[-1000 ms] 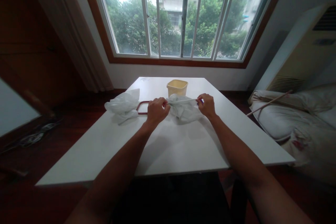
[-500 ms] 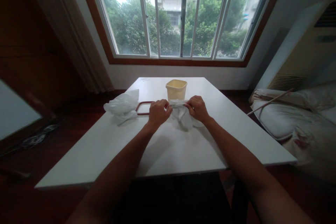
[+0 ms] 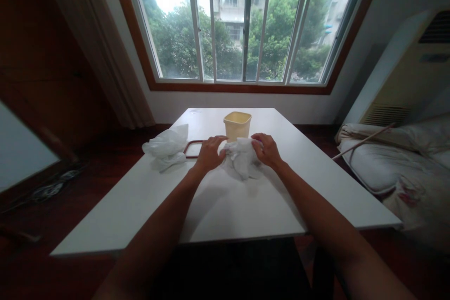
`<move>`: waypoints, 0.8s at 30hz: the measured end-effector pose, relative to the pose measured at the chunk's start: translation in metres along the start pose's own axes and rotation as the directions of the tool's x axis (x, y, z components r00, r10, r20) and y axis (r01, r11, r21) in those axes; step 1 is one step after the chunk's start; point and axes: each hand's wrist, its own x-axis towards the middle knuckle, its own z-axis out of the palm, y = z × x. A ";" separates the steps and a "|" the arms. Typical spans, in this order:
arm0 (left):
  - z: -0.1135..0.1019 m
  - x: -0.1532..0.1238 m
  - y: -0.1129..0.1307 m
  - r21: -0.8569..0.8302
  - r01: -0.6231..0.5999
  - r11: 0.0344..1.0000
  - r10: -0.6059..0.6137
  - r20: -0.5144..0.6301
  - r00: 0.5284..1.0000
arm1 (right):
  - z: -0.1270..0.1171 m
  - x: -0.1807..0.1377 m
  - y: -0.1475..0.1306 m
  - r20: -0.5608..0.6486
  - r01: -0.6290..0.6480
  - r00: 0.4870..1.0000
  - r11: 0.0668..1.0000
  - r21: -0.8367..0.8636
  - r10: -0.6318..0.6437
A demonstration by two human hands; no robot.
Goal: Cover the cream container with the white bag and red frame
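Observation:
A crumpled white plastic bag [image 3: 243,159] lies on the table between my two hands, just in front of a pale yellow square tub [image 3: 237,126]. At the bag's left edge my left hand [image 3: 210,152] is open, its thumb and fingers spread apart. My right hand [image 3: 267,150] rests against the opposite edge with thumb and fingers parted, the bag's edge beside them. A lid with a brown-red rim [image 3: 191,156] lies flat beyond my left hand, which hides its right part. Left of the lid sits a second white plastic bag [image 3: 168,145].
The white table [image 3: 239,215] narrows toward the window [image 3: 242,33]. At right, beside the table, are covered bundles [image 3: 369,159] with a stick [image 3: 362,141] across them, and a tall air conditioner [image 3: 397,84]. Cables [image 3: 52,190] lie on the floor at left.
My fingers have loosened from their pinch on the gathered bag and spread apart. The bag has slackened into a looser heap. The view has tilted slightly upward.

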 end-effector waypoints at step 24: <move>-0.015 -0.009 -0.059 -0.066 0.577 0.814 -0.580 -0.125 0.805 | -0.004 -0.015 0.102 -0.246 -0.598 0.742 0.782 0.176 0.623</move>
